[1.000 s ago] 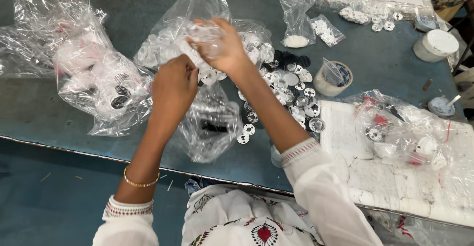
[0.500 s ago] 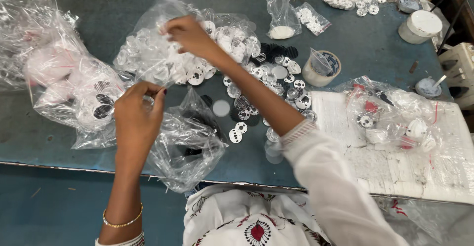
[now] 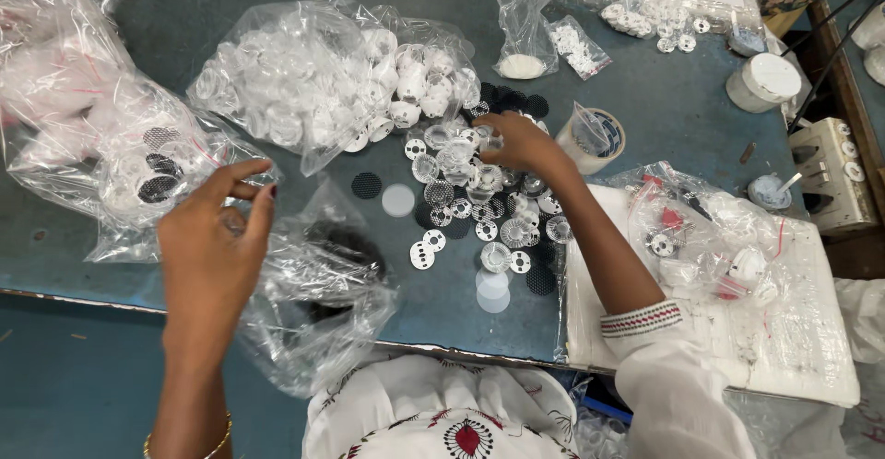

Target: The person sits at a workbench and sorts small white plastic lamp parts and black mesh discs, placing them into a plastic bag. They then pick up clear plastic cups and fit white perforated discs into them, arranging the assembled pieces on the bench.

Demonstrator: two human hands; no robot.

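Right hand [image 3: 516, 141] curled over the loose pile of small perforated discs [image 3: 479, 201] at bench [image 3: 664, 100] centre, fingertips pinching what looks like one clear piece; grip narrow. Best to lift single pieces from the pile's edge, not the stacked middle. Left hand [image 3: 217, 238] raised at 8 o'clock of the pile, thumb and forefinger nearly closed, apparently empty, above a crumpled clear bag [image 3: 323, 302]. Big bag of white caps [image 3: 323, 81] at 11 o'clock; tape roll [image 3: 595, 136] at 2 o'clock.
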